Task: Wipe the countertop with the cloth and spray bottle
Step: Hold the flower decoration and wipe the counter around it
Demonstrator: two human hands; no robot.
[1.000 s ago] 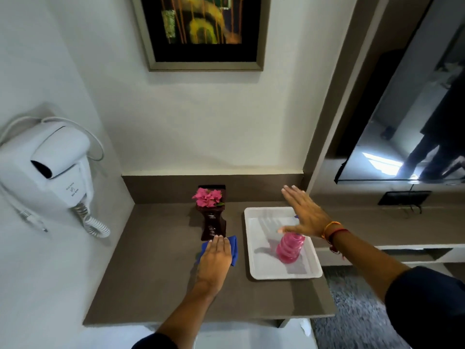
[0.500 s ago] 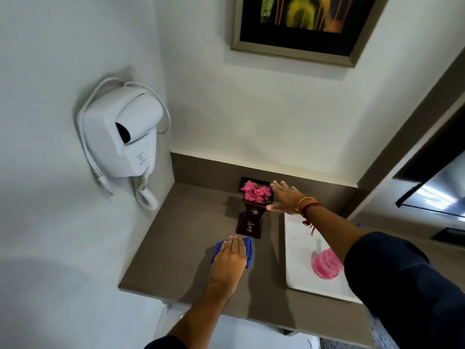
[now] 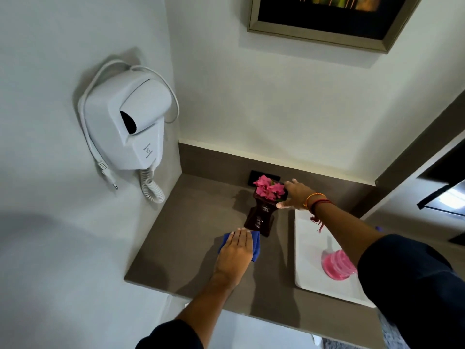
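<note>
Reaching farther, right hand [image 3: 297,196] touches the vase [image 3: 261,217], fingers spread; left hand [image 3: 235,255] flat on cloth [image 3: 255,244].

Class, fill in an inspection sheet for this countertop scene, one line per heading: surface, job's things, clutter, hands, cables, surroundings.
Surface: brown countertop, no spills visible.
Job's things: blue cloth flat on the countertop under the left hand; pink bottle on the white tray, its top hidden by the right arm.
Clutter: dark vase holding pink flowers, just behind the cloth.
Hands: left hand pressed flat on the cloth; right hand open at the vase's top, contact unclear.
Cables: hair dryer's coiled cord and loose plug hang on the left wall.
Surroundings: wall-mounted hair dryer, framed picture.
</note>
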